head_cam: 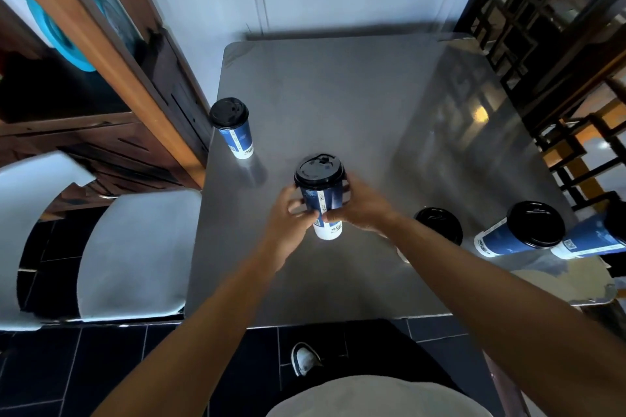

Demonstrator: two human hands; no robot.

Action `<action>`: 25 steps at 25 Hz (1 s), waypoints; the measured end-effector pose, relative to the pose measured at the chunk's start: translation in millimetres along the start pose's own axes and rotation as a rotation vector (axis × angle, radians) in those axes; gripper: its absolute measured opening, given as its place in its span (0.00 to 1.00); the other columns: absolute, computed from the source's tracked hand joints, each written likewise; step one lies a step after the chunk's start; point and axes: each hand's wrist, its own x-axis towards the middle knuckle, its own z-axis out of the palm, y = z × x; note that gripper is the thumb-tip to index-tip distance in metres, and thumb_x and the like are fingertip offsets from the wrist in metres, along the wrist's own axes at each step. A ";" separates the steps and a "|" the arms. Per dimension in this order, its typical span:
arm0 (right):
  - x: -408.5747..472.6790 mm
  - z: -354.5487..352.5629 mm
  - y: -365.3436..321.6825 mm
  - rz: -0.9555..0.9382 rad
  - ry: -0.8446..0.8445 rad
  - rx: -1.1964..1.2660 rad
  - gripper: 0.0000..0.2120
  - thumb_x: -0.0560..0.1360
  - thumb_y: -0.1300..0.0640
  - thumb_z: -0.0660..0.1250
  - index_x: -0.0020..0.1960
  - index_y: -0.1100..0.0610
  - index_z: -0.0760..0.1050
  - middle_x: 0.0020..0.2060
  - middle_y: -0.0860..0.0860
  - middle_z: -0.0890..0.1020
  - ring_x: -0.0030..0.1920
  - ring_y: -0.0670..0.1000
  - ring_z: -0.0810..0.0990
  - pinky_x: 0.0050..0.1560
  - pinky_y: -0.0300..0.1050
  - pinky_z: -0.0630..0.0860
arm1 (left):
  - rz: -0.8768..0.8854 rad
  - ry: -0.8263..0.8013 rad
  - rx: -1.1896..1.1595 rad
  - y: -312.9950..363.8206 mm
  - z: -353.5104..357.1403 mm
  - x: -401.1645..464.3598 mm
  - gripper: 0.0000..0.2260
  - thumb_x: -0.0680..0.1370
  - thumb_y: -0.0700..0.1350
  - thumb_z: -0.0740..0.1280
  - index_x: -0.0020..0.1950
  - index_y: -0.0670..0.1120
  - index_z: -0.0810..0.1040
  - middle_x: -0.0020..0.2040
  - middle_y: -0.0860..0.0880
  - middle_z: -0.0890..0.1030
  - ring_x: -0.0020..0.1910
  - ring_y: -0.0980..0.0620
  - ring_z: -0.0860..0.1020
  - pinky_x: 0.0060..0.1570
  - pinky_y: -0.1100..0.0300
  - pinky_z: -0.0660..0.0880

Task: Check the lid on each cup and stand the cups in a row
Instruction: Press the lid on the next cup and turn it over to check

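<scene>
Both hands hold one blue and white paper cup (323,203) with a black lid (319,172) over the middle of the steel table (338,95). My left hand (291,223) wraps its left side, my right hand (360,205) its right side. A second lidded cup (233,129) stands upright near the table's left edge. At the right stand three more lidded cups: one (440,223) partly hidden behind my right forearm, one (521,230) further right, one (596,240) at the frame's edge.
A white chair (135,254) stands close to the table's left side. A wooden cabinet (101,95) rises at the back left and a dark lattice screen (542,27) at the right. The wall runs behind the table.
</scene>
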 end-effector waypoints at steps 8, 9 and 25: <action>113.1 -49.3 -7.6 -0.061 0.069 -0.114 0.39 0.63 0.58 0.83 0.66 0.57 0.63 0.55 0.47 0.79 0.54 0.50 0.79 0.48 0.31 0.76 | 0.083 -0.013 0.063 45.9 25.7 113.4 0.27 0.72 0.28 0.73 0.66 0.48 0.71 0.60 0.48 0.82 0.59 0.53 0.82 0.55 0.59 0.81; 128.5 -53.8 -9.0 -0.083 0.076 -0.118 0.38 0.63 0.58 0.83 0.66 0.58 0.64 0.54 0.46 0.79 0.53 0.49 0.78 0.43 0.24 0.71 | 0.077 -0.004 0.071 51.8 29.6 129.6 0.28 0.71 0.27 0.73 0.64 0.50 0.73 0.57 0.52 0.82 0.57 0.57 0.82 0.51 0.66 0.80; 250.0 -52.5 29.0 -0.090 0.035 -0.009 0.38 0.62 0.58 0.82 0.69 0.46 0.71 0.57 0.42 0.81 0.56 0.43 0.79 0.51 0.25 0.71 | 0.029 0.105 0.124 44.9 35.3 235.4 0.29 0.70 0.28 0.73 0.67 0.49 0.75 0.54 0.62 0.81 0.53 0.73 0.78 0.48 0.74 0.75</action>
